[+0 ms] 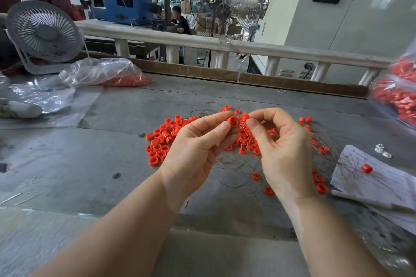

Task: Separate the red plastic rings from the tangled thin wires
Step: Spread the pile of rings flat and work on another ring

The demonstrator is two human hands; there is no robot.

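Note:
My left hand (198,144) pinches a red plastic ring (233,121) between thumb and fingertips, raised above the grey table (126,119). My right hand (283,144) pinches a second red ring (245,115) right beside it. Thin brown wires (234,164) hang from the rings and sprawl over the table under and to the right of my hands. A loose pile of red rings (164,139) lies left of my hands. More rings (320,186) sit tangled in wire at the right, partly hidden by my right hand.
Clear bags of red rings lie at the back left (108,74) and right edge (398,92). A grey desk fan (45,33) stands back left. Paper sheets (378,177) with one red ring (366,168) lie at the right. A wooden strip (247,78) edges the table's far side.

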